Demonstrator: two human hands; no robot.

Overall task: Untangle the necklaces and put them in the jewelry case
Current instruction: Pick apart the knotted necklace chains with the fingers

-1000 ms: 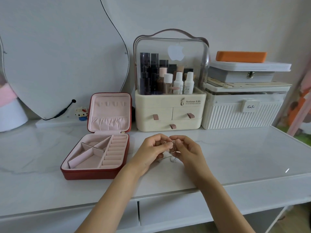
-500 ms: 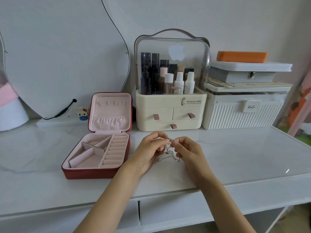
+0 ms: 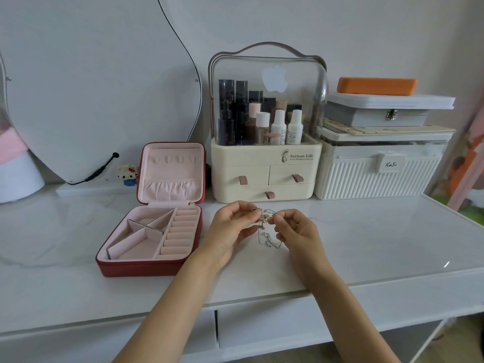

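A small tangle of thin silver and gold necklaces (image 3: 266, 231) hangs between my hands above the white desk, its lower loops touching the surface. My left hand (image 3: 230, 229) pinches the top of the tangle with thumb and fingertips. Facing it, my right hand (image 3: 294, 231) pinches the same knot from the right. To the left stands the red jewelry case (image 3: 146, 265), lid upright and open, showing pink compartments and ring rolls with nothing in them.
Behind my hands a cream cosmetics organizer (image 3: 265, 163) with drawers stands against the wall. A white ribbed storage box (image 3: 377, 176) with stacked boxes sits at its right. A large mirror (image 3: 99, 82) leans at the back left. The desk's front edge (image 3: 262, 299) runs below my wrists.
Both hands have lifted slightly with the tangle, and more chain now dangles below them onto the desk. The jewelry case has not moved.
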